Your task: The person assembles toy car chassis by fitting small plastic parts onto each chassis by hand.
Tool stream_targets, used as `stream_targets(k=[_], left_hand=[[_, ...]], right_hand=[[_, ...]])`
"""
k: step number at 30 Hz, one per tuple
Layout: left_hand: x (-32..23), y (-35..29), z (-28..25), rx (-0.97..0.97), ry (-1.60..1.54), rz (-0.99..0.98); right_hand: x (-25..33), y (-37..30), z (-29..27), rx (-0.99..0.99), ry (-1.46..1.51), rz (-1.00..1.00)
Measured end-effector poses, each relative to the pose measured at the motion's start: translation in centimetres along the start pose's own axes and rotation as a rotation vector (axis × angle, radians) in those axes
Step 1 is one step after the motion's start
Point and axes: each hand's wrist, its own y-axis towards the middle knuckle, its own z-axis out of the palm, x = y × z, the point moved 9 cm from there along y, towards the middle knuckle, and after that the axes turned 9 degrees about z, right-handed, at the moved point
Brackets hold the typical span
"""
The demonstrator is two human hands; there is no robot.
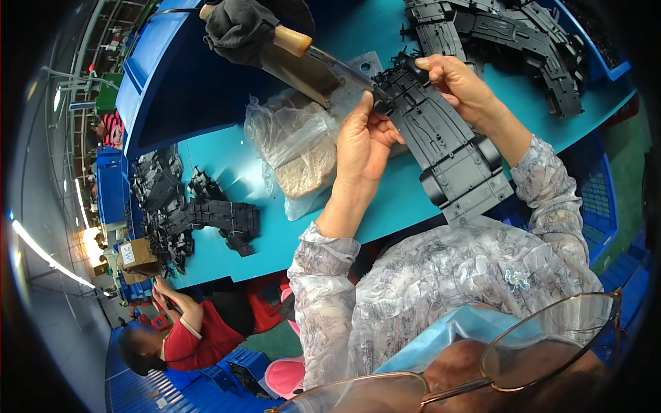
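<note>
Both hands hold a long black plastic moulded panel [437, 120], shaped like a toy vehicle's chassis with rounded wheel arches. It is tilted, with its near end over my lap. My left hand [365, 141] is closed on its far left edge, thumb on top. My right hand [460, 88] pinches the far right corner. Beside my left thumb, a metal-shafted tool with a wooden handle [292, 41] reaches down to the panel's far end. Dark cloth [239, 31] is wrapped round that handle. Whether the tip touches the panel I cannot tell.
A plastic-wrapped brownish block [303, 168] lies left of my hand on the turquoise table [275, 241]. Black parts are heaped at left [220, 217] and far right [506, 34]. A large blue bin [155, 76] stands at left. A co-worker in red [203, 337] is at lower left.
</note>
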Motion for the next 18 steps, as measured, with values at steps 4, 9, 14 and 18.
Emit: stream_targets(k=[4, 9, 14, 18], left_hand=[[0.4, 0.3, -0.4, 0.057, 0.024, -0.004], [0.3, 0.0, 0.2, 0.113, 0.067, 0.009], [0.2, -0.4, 0.3, 0.132, 0.071, 0.027], [0.3, -0.8, 0.3, 0.118, 0.092, 0.030]], right_hand=[[-0.1, 0.1, -0.2, -0.011, -0.036, -0.013], [0.1, -0.2, 0.3, 0.040, -0.034, -0.030], [-0.2, -0.2, 0.2, 0.054, 0.002, -0.012], [-0.4, 0.0, -0.1, 0.084, -0.005, -0.020]])
